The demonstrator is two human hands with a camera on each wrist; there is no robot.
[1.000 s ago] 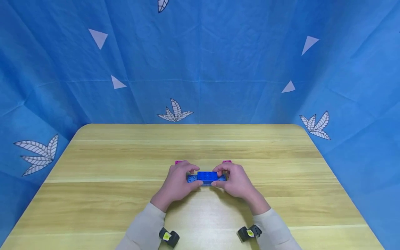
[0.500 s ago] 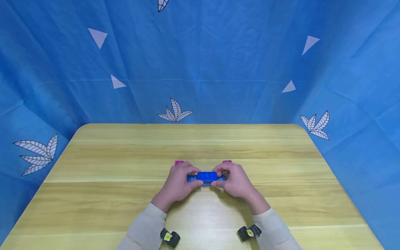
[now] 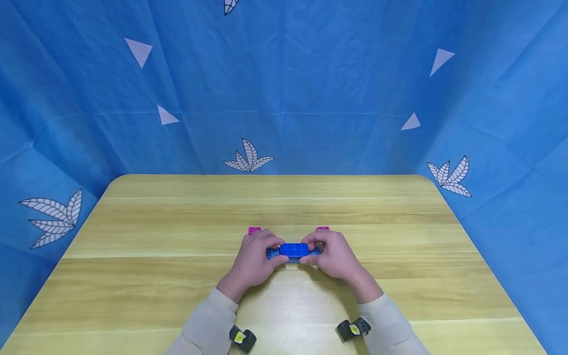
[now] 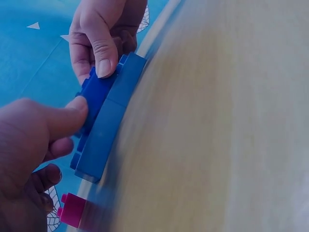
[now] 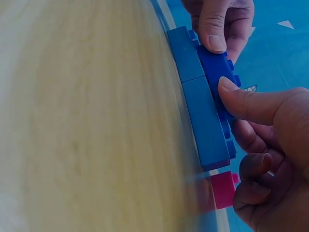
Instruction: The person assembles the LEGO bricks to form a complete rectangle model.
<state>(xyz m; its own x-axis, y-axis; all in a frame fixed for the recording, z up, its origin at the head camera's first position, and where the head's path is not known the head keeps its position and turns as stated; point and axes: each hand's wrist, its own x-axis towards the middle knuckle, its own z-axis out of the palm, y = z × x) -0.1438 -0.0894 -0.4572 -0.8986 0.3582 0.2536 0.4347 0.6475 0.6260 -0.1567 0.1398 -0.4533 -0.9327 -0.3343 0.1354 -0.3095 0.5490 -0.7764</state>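
A dark blue toy building brick [image 3: 294,250] lies across the seam of two lighter blue bricks set end to end on the table. One lighter brick [image 4: 99,145] extends past it on the left, the other lighter brick [image 5: 207,121] on the right. My left hand [image 3: 254,256] pinches the dark brick's left end, thumb on the near side and fingers curled behind. At the opposite end my right hand [image 3: 334,254] holds it the same way. In both wrist views the dark brick sits close on the lighter bricks, its studs facing up; the fingers partly hide its ends.
Behind my left hand is a pink brick [image 3: 254,230], and a second pink brick [image 3: 322,228] stands behind my right hand, partly covered. The wooden table [image 3: 146,236] ends at a blue patterned curtain [image 3: 284,88].
My left hand has shifted very slightly right, covering more of the left lighter brick and uncovering more of the left pink brick. My right hand keeps its grip on the dark blue brick.
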